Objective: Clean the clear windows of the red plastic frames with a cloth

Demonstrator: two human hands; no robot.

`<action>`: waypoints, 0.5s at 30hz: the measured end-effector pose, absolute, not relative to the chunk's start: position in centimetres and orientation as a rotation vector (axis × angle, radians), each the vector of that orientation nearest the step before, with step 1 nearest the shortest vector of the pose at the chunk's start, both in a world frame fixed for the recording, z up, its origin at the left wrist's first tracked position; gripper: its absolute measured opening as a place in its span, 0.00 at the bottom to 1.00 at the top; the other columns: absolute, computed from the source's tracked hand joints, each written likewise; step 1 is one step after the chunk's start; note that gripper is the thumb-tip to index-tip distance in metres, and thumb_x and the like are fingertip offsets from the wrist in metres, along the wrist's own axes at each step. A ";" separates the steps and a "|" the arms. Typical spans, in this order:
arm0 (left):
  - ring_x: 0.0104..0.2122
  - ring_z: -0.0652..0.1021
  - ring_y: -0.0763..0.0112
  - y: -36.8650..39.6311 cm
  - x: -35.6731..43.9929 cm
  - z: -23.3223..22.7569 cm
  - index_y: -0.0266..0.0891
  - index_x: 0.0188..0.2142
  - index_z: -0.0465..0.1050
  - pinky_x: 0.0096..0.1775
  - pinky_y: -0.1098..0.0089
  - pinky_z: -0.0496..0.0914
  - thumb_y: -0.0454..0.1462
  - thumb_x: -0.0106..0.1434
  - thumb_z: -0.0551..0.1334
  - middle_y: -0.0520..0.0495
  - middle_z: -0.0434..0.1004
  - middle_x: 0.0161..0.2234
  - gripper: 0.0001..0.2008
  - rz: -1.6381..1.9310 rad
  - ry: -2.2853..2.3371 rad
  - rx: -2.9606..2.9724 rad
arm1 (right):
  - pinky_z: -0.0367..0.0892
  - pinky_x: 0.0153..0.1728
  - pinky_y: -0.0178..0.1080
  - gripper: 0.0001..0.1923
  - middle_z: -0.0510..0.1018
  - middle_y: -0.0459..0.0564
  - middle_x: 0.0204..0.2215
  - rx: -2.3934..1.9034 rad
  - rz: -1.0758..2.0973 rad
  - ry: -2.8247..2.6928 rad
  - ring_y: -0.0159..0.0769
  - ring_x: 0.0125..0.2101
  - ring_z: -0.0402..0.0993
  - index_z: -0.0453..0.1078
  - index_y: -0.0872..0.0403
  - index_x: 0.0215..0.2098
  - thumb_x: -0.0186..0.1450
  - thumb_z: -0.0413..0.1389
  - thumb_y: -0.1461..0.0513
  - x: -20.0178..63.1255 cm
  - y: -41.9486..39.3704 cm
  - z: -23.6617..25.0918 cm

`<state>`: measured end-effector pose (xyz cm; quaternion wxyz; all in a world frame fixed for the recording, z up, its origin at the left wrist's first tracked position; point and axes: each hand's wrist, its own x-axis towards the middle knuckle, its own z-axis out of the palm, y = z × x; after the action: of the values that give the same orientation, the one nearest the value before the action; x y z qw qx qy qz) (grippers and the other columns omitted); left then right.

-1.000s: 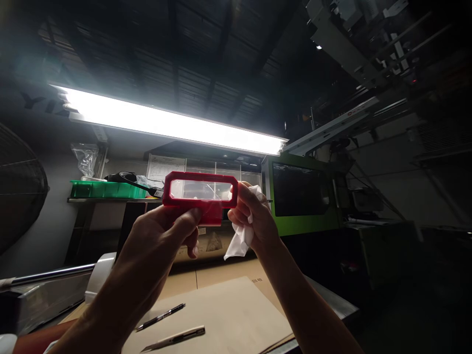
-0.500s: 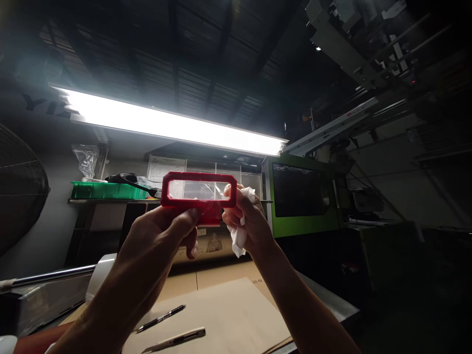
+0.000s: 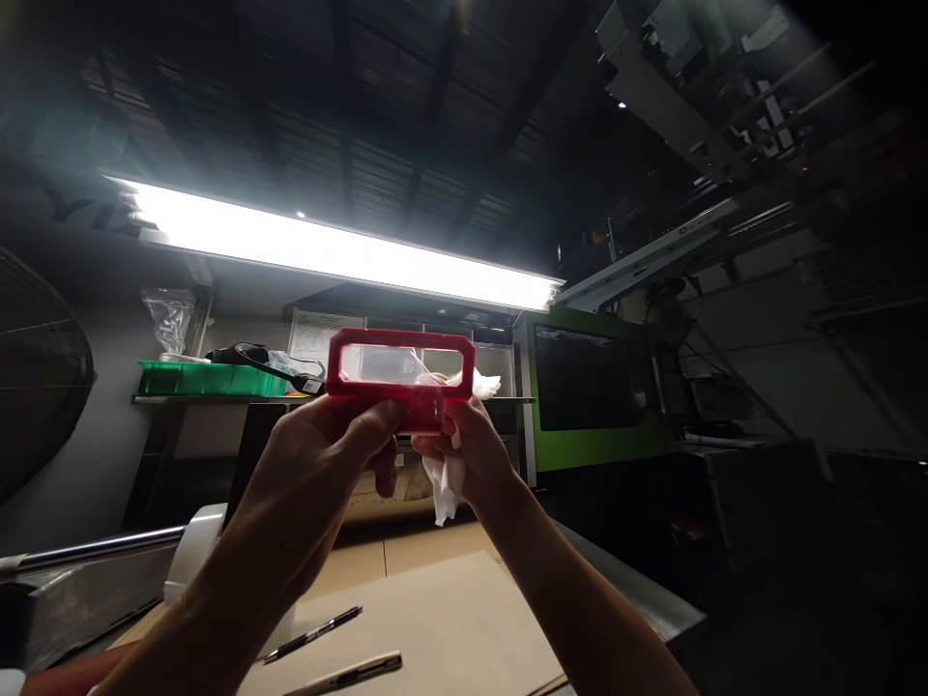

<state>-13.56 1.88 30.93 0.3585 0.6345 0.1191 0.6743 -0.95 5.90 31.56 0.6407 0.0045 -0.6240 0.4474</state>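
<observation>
A red plastic frame part (image 3: 420, 414) with a long window is held up in front of the lamp-lit shelf. My left hand (image 3: 337, 454) is closed on its lower left side, thumb on the near face. My right hand (image 3: 484, 452) is closed around a crumpled white cloth or tissue (image 3: 445, 483), which hangs below the fingers and also shows behind the frame's right end. That hand's fingertips are at the part's lower right corner; some of its fingers are hidden behind the part.
A pen (image 3: 315, 633) and a slim cutter-like tool (image 3: 352, 672) lie on the cardboard-covered bench (image 3: 435, 599). Behind stands a shelf with a green bin (image 3: 210, 378) under a bright tube lamp (image 3: 340, 242). A green machine (image 3: 594, 445) is at right, a fan (image 3: 43, 367) at left.
The red part has moved slightly right and up in view. My right hand has shifted from the window's right end down to the part's lower right corner, cloth still in it.
</observation>
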 end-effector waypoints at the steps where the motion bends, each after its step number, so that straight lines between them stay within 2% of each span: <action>1: 0.14 0.66 0.78 1.8 -13.6 30.9 0.38 0.19 0.71 0.17 0.77 0.63 0.38 0.49 0.66 0.56 0.67 0.13 0.08 1.737 0.308 1.635 | 0.41 0.15 0.30 0.18 0.54 0.33 0.09 0.007 1.016 -1.425 0.19 0.12 0.43 0.60 0.53 0.17 0.45 0.65 0.56 -1.0 5.9 31.6; 7: 0.15 0.67 0.79 1.8 -13.5 30.9 0.39 0.19 0.72 0.18 0.78 0.64 0.37 0.52 0.65 0.57 0.67 0.14 0.08 1.727 0.305 1.660 | 0.39 0.15 0.31 0.19 0.52 0.33 0.09 -0.016 1.024 -1.437 0.19 0.12 0.41 0.59 0.53 0.17 0.44 0.65 0.54 -1.1 5.9 31.7; 15: 0.15 0.67 0.79 1.9 -13.5 31.0 0.38 0.19 0.71 0.17 0.78 0.64 0.38 0.50 0.66 0.57 0.67 0.14 0.08 1.738 0.306 1.628 | 0.41 0.15 0.29 0.18 0.55 0.33 0.09 -0.009 1.033 -1.401 0.18 0.12 0.43 0.58 0.54 0.15 0.44 0.64 0.56 -1.1 6.1 31.7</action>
<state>-13.53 1.92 31.03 0.3619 0.6320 0.1189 0.6749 -1.10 6.14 31.69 0.6446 -0.0040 -0.6154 0.4537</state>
